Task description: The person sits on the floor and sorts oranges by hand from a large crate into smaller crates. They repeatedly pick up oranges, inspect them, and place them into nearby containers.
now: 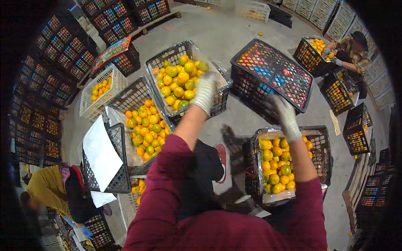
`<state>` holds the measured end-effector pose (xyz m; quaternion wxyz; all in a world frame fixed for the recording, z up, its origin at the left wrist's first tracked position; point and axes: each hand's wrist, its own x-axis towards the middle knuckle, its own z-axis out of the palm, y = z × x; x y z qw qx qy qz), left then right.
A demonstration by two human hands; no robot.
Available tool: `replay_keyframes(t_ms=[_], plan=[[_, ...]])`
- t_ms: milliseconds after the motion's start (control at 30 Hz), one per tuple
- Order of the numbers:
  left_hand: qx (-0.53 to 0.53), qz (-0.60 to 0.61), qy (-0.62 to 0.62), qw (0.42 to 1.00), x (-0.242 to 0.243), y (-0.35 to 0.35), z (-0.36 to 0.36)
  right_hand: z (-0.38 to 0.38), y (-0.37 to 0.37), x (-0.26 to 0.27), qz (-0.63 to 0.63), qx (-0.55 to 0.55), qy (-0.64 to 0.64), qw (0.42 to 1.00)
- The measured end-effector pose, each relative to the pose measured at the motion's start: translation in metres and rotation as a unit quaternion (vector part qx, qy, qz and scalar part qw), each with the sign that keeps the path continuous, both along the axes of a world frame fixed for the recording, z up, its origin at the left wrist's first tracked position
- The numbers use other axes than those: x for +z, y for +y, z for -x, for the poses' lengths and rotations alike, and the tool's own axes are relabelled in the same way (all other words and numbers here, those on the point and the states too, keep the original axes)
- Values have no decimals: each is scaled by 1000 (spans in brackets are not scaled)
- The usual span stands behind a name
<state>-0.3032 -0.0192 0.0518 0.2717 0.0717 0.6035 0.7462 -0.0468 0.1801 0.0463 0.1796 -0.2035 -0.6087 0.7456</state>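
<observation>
My left hand (205, 89), in a whitish ribbed glove with darker fingers, is over the right side of a black plastic crate (171, 58) of green and orange citrus fruit (182, 78). Its fingertips are blurred, and whatever they may hold is hidden. My right hand (284, 116), gloved alike, appears in front of the near edge of a stacked crate with a black lattice lid (270, 69). Motion blurs its fingers too; contact with that crate cannot be told. Below the right forearm stands another black crate (322, 157), plastic-lined, with citrus fruit (276, 169) inside.
A further fruit-filled black crate (128, 94) stands left, beside a white crate (117, 83). A white sheet (102, 153) lies on a black lid (121, 175). One person (353, 55) handles fruit at right; another (53, 191) bends at lower left. Stacked crates (50, 122) line the left.
</observation>
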Motion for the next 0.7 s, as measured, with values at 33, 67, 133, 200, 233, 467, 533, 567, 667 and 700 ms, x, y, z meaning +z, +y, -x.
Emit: replay_keyframes(t_ms=[33, 67, 133, 200, 233, 467, 533, 567, 667, 700], plan=[[-76, 45, 53, 995, -11, 21, -32, -36, 17, -23, -250, -68, -7, 966], [-168, 92, 150, 970, -18, 37, -57, -81, 34, -46, -305, -128, -160, 930], [-281, 47, 313, 906, -34, 63, -136, -161, 55, -98, -382, -149, -387, 826], [-432, 104, 265, 856, -45, 90, -209, -227, 66, -143, -410, -38, -508, 757], [-471, 105, 240, 842, -53, 99, -239, -247, 71, -162, -360, 17, -646, 673], [-620, 272, 388, 625, -148, 147, -375, -273, 72, -204, -510, 132, -645, 553], [-619, 384, 443, 523, -166, 149, -391, -268, 72, -199, -502, 96, -636, 578], [-591, 440, 449, 505, -172, 147, -397, -267, 70, -198, -530, 86, -607, 586], [-586, 435, 440, 523, -176, 145, -402, -258, 72, -202, -560, 76, -580, 587], [-576, 457, 466, 493, -176, 145, -399, -252, 73, -206, -543, 101, -549, 627]])
